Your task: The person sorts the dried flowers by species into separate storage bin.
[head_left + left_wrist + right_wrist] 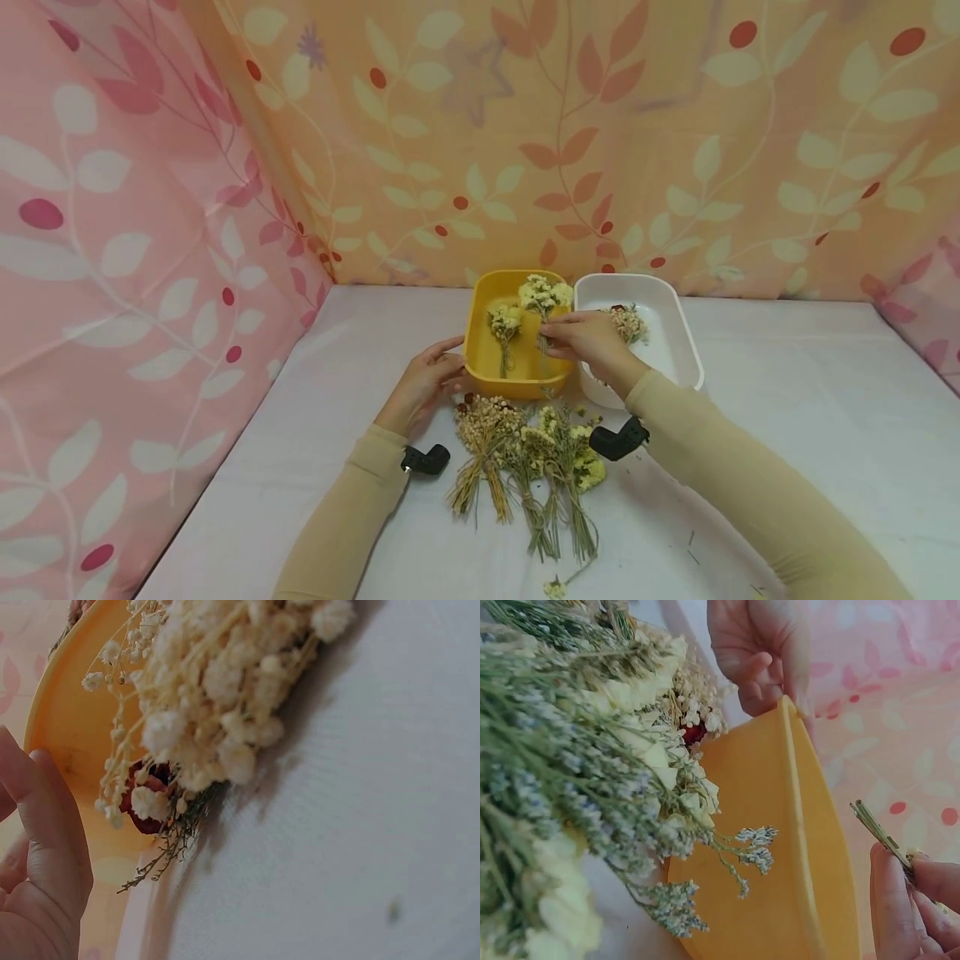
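On my feed, a small pale-yellow dried-flower bunch (545, 293) is pinched by the right hand (583, 337) over the yellow rectangular plastic tub (517, 388). The left hand (422, 383) touches its corner; whether gripping, I can't tell. Tied dried bouquets (486, 429) lie in front.

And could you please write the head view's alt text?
A person's right hand holds a dried bouquet over a yellow bin containing another; the left hand touches the bin. A white bin stands alongside; more bouquets lie in front.
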`<state>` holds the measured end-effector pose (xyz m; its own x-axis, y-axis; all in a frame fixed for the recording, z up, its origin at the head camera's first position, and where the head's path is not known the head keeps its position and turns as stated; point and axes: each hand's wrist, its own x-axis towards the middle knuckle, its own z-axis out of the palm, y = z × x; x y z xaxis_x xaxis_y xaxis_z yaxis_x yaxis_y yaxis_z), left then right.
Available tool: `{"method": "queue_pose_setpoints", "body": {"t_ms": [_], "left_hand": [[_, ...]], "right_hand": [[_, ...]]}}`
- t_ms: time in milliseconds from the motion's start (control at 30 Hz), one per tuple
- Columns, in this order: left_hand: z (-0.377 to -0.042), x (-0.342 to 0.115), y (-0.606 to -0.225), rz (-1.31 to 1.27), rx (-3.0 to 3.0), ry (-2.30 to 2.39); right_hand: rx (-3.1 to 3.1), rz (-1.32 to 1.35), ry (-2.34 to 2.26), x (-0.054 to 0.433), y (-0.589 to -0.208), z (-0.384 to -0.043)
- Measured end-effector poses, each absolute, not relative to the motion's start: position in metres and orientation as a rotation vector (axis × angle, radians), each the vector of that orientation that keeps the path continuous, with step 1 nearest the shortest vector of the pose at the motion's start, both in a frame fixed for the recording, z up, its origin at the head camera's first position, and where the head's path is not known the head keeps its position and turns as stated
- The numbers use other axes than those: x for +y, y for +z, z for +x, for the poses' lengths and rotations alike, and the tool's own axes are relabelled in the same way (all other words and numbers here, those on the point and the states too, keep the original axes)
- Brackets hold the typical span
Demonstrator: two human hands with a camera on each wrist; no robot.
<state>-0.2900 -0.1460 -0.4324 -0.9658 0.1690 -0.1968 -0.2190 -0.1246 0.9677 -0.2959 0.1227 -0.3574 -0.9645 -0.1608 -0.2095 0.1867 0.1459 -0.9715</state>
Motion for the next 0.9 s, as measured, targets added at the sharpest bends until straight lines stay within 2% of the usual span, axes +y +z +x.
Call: {"method": "queue_pose_setpoints", "body": {"t_ms": [433,900], "left_hand": [[-0.290,-0.144,-0.432,-0.052,1.885,2.177],[-0.289,-0.145,-0.432,-0.060,1.881,2.185]], "right_hand": [[2.160,0.138,-1.939,0.104,-0.371,-0.316],[2.277,0.080,-1.845,0.082,-0.387,-0.327]]}}
